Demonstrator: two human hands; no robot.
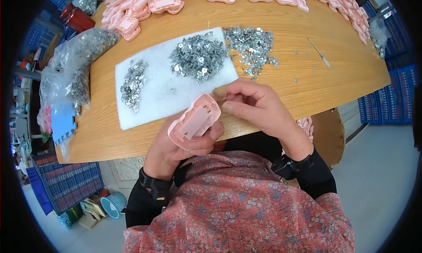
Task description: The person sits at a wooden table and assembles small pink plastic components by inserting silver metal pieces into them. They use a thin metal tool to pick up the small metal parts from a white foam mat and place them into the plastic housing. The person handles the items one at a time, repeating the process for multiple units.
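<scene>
While cradling the pink shell (198, 120) over the near edge of the desk (307, 90): probably best to brace from beneath, hollow face up, without squeezing the thin rim.
Left hand (169, 151): wrapped around the shell from below and from its near end, fingers curled along the right side.
Right hand (261, 108): just beside the shell's upper right end, thumb and forefinger drawn close together; cannot tell of any small piece pinched between.
Fingertip cover (220, 91): tan, worn on the right forefinger; likely useful against sharp edges, perhaps dulling to the touch, so worth using light pressure and a clear line of sight.
Shell: smooth, hard-looking plastic, rounded ends, waisted sides, flat rectangular panel inside with small dark marks near both ends.
White mat (158, 108): soft-looking, fleecy, set askew just beyond the hands; good, by the look of it, for picking up flat bits.
Metal pieces: thin, silvery, irregular; a large mound (198, 55) and a smaller patch (133, 88) on the mat, another spread (255, 46) on bare wood grain.
Clear bag (70, 73): crinkled plastic, bulging with similar grey bits, at the left.
Far shells (140, 5): pink, heaped along the far edge.
Slim stick (318, 53): wood-coloured, pale at one end, well apart from both hands.
</scene>
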